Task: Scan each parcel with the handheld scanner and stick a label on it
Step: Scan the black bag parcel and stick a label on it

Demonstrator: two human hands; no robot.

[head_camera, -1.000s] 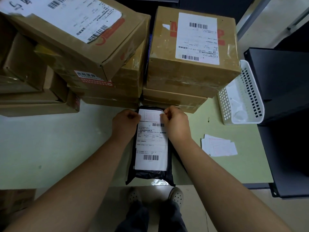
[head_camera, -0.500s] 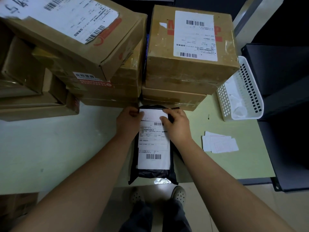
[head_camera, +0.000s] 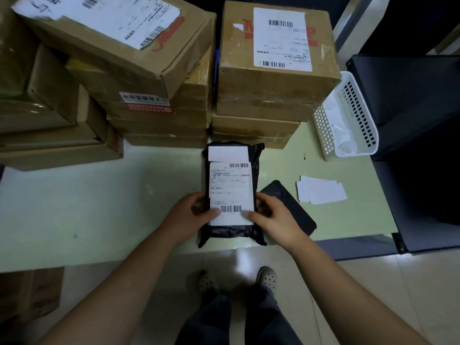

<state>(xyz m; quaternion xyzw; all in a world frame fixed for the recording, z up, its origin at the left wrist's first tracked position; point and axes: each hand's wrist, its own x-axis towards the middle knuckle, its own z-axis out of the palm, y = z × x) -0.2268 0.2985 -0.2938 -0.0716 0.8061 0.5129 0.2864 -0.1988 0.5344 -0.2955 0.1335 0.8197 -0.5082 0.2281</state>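
Work item: black plastic mailer parcel (head_camera: pixel 230 232), lying flat on the pale green bench (head_camera: pixel 99 200) at its near edge, directly in front of the person.
Labels on item: large white printed shipping label (head_camera: pixel 230 188) with a barcode at each end. A small white blank-looking label (head_camera: pixel 227 153) sits just beyond it at the far end of the parcel, the two touching or overlapping slightly.
Left hand (head_camera: pixel 189 215): clamped on the left edge of the parcel, thumb lying on the shipping label beside the near barcode.
Right hand (head_camera: pixel 271 217): clamped on the right edge, thumb on the same label. The hands are apart, one on each side.
Scanner: a flat black handheld device (head_camera: pixel 297 211) lies on the bench just right of the parcel, partly hidden by the right hand. It is probably the scanner, and neither hand holds it.
Label stock: loose white paper slips (head_camera: pixel 321 192) lie further right, near a white perforated plastic basket (head_camera: pixel 326 135).
Other parcels: stacked brown cardboard boxes (head_camera: pixel 236 78) at the rear of the bench. The top ones show shipping labels.
Progress: this parcel appears labelled, and the grip suggests it is about to be moved off. Whether the stacked boxes are processed cannot be told.
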